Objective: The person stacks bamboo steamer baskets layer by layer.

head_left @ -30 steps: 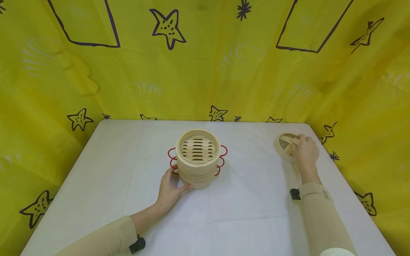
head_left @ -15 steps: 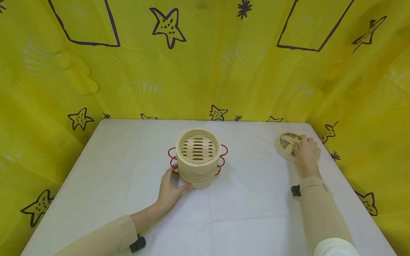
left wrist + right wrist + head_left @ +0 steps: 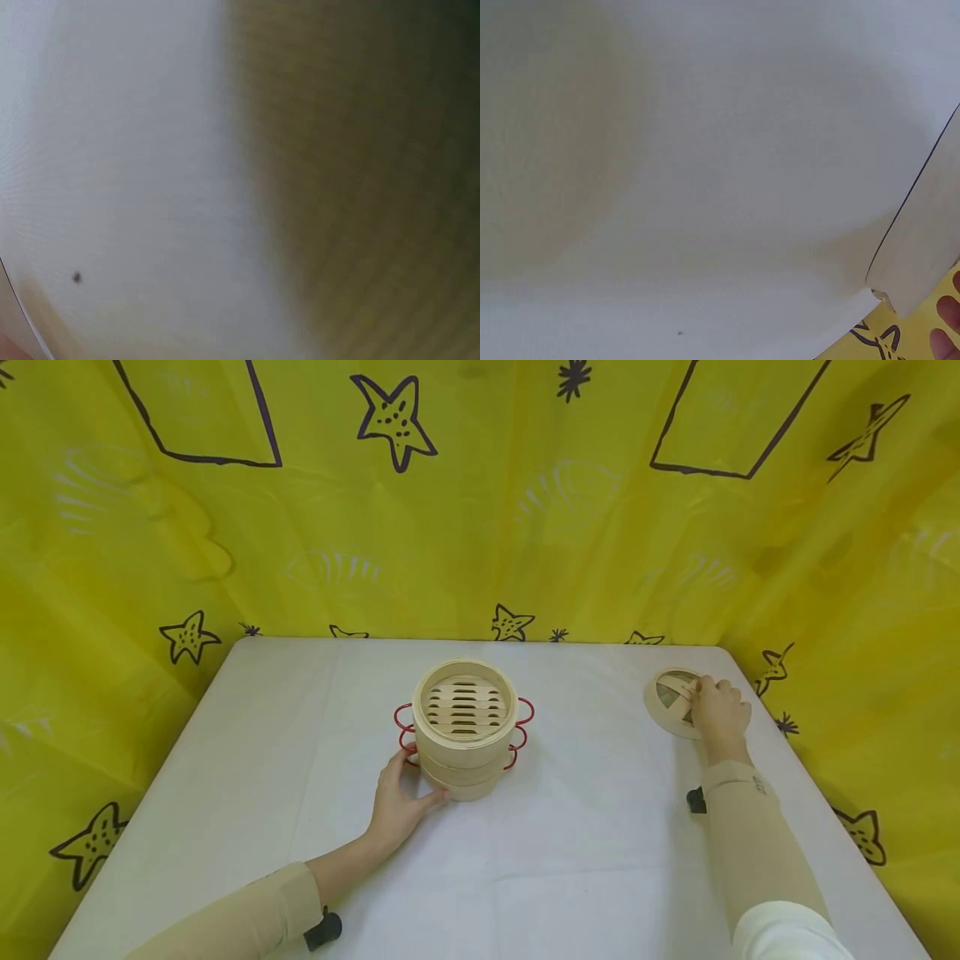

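A round bamboo steamer (image 3: 463, 718) with stacked tiers, slatted inside and with red loop handles at its sides, stands near the middle of the table in the head view. My left hand (image 3: 395, 806) holds its lower left side, the thumb across the front of the bottom tier and the fingers at the left. Off to the right, the bamboo steamer lid (image 3: 660, 714) lies on the cloth. My right hand (image 3: 722, 714) pinches the strap on top of it. The right wrist view shows the lid's pale rim (image 3: 922, 225) and some fingertips (image 3: 949, 311). Blur fills the left wrist view.
White cloth covers the table (image 3: 300, 718). A yellow curtain (image 3: 465, 527) with drawn starfish hangs close behind it and along both sides. Small black pieces sit under each cuff, one by the left cuff (image 3: 324, 930) and one by the right cuff (image 3: 696, 800).
My right hand has shifted slightly to the right at the lid's strap, and a little more of the lid shows. The left hand and the steamer stay put.
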A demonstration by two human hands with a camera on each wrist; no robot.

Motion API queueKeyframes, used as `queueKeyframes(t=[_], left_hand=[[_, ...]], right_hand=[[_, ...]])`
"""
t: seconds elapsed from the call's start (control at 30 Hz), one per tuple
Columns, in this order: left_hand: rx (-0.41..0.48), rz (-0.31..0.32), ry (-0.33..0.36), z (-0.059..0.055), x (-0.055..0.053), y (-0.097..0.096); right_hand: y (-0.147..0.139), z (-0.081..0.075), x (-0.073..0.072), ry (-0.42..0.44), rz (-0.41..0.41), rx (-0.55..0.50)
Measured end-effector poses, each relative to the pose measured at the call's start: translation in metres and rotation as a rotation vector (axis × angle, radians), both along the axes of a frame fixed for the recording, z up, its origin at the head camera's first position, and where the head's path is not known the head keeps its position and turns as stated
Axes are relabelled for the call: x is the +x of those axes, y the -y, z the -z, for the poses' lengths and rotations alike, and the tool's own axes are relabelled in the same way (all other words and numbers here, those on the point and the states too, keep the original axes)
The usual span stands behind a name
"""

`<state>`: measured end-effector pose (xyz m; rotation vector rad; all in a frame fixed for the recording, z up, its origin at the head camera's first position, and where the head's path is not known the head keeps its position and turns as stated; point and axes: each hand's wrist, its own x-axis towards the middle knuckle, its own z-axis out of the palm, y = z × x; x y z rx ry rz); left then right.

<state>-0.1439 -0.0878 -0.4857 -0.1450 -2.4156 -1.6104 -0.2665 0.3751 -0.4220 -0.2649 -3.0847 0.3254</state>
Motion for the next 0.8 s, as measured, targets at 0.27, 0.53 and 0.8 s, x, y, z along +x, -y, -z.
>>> queueKeyframes(t=[0.27, 0.53, 0.8], left_hand=[[-0.004, 0.003, -0.028, 0.0028, -0.0011, 0.0002], [-0.032, -0.01, -0.131, 0.0046, -0.0008, -0.0003], [-0.011, 0.002, -0.025, 0.0026, -0.0009, 0.0006]], right_hand=[[0.0009, 0.002, -0.0008, 0.034, -0.005, 0.021], [0.001, 0.0016, -0.0006, 0.075, -0.003, 0.039], [0.0006, 0.0038, -0.0022, 0.097, -0.002, 0.066]])
